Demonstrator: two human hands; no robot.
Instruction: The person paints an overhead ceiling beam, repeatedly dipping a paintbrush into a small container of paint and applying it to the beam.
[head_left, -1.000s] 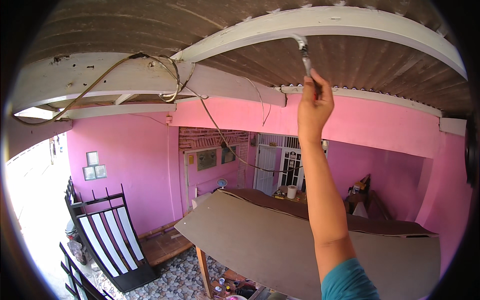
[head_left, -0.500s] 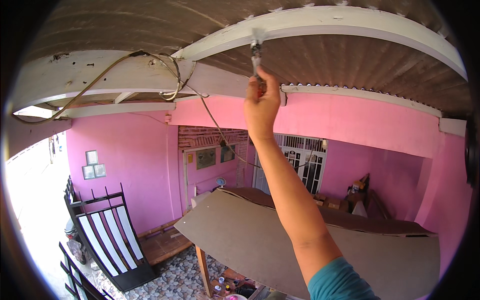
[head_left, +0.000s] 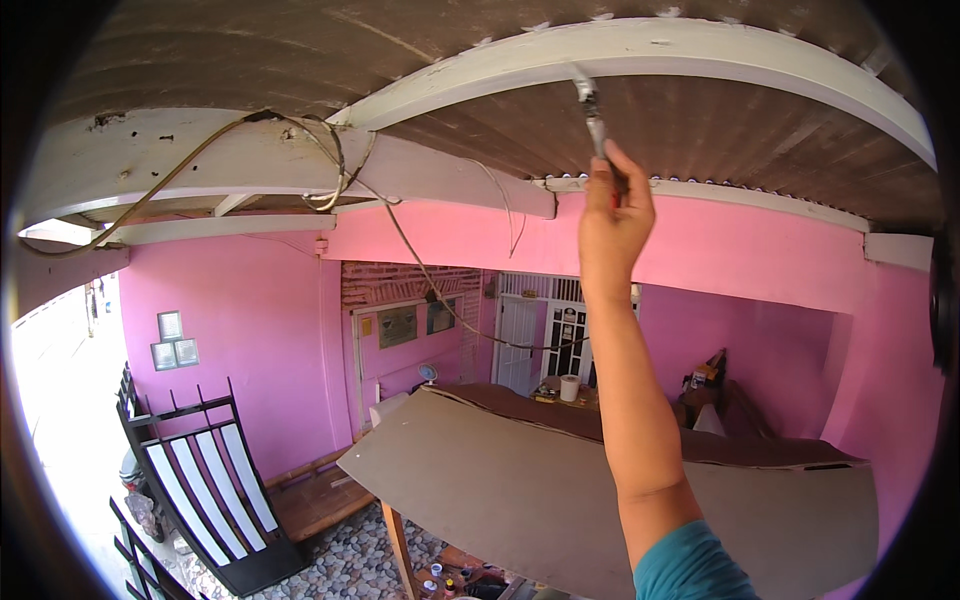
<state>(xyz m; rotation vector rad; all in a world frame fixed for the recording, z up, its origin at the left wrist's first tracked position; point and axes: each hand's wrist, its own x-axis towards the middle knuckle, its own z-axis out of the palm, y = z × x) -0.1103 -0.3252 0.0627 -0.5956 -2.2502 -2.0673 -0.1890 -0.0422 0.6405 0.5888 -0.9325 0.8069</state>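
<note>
My right hand point(head_left: 614, 215) is raised high, its fingers closed round the handle of a paintbrush point(head_left: 590, 112). The brush points upward, and its whitish bristles meet the lower part of a white beam point(head_left: 660, 50) under the roof. A bit of red handle shows between thumb and fingers. The bare forearm comes up from the lower right, with a teal sleeve at its end. My left hand is out of view.
Brown corrugated roofing point(head_left: 480, 135) lies above the beam. A loose cable point(head_left: 420, 262) hangs from a thick crossbeam point(head_left: 230, 150) at left. Below is a large grey-brown board point(head_left: 520, 480) on a wooden leg point(head_left: 398, 548). A black gate panel point(head_left: 215, 490) leans at lower left, near the pink wall point(head_left: 240, 310).
My right hand and the paintbrush have moved to the right along the beam. The view has shifted slightly, and the doorway behind my arm shows more.
</note>
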